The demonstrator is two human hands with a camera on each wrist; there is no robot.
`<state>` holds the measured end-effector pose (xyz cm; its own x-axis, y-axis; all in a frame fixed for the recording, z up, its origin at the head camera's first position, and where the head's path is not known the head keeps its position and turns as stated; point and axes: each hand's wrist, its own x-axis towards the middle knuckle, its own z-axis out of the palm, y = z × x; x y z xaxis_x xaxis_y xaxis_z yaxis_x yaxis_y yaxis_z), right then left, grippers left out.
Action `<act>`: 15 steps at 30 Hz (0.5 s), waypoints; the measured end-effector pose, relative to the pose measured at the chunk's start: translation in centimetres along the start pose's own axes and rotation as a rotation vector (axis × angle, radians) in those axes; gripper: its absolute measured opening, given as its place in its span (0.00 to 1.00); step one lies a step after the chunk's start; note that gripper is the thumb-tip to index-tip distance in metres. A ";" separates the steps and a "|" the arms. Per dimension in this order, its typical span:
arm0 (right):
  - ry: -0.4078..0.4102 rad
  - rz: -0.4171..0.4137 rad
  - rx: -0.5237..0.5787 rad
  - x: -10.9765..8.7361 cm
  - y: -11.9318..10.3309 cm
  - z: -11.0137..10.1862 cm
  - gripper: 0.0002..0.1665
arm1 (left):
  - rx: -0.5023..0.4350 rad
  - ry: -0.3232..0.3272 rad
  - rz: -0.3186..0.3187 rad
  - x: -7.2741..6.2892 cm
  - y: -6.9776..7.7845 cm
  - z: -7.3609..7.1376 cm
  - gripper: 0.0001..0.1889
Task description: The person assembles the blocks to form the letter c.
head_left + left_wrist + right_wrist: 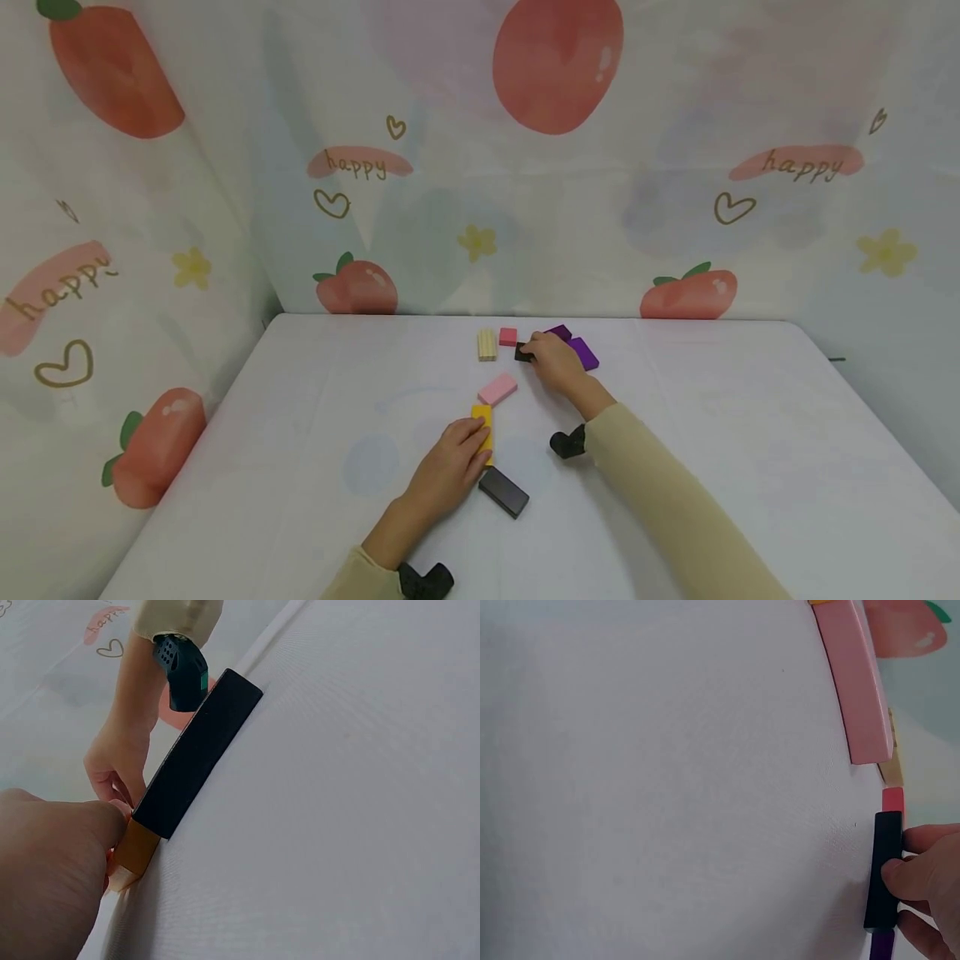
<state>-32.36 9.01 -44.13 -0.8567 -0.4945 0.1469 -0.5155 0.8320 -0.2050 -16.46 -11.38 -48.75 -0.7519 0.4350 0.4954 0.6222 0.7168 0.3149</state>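
Observation:
In the head view my left hand lies over a yellow block, gripping it between thumb and fingers. A dark grey block sits at the yellow block's near end, and a pink block at its far end. Farther back, my right hand pinches a small black block. The right wrist view shows the thumb on the near face of this black block and fingers behind it. Beside that hand lie a purple block and a dark purple one, partly hidden.
A small red block and a beige ribbed block stand near the back edge of the white table. Behind the table hangs a printed cloth. Each wrist carries a black camera mount.

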 end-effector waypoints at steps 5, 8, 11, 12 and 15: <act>0.000 -0.004 -0.022 0.0 -0.1 0.0 0.14 | 0.005 -0.008 -0.007 0.1 -0.1 0.1 0.18; -0.009 -0.015 -0.034 -0.2 -0.2 0.1 0.13 | 0.006 -0.013 -0.010 0.1 0.0 0.1 0.18; -0.003 -0.043 -0.048 -0.4 -0.1 0.3 0.13 | 0.003 -0.016 -0.016 0.1 0.1 0.1 0.18; 0.003 -0.052 -0.050 -0.5 -0.1 0.4 0.13 | 0.003 -0.016 -0.018 0.1 0.1 0.1 0.18; 0.030 -0.088 -0.063 -0.8 0.1 0.7 0.12 | -0.005 -0.014 -0.019 0.0 0.2 0.0 0.18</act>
<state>-31.72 9.29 -44.89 -0.8066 -0.5595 0.1906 -0.5856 0.8003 -0.1291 -16.33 -11.17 -48.70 -0.7663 0.4291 0.4782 0.6090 0.7222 0.3279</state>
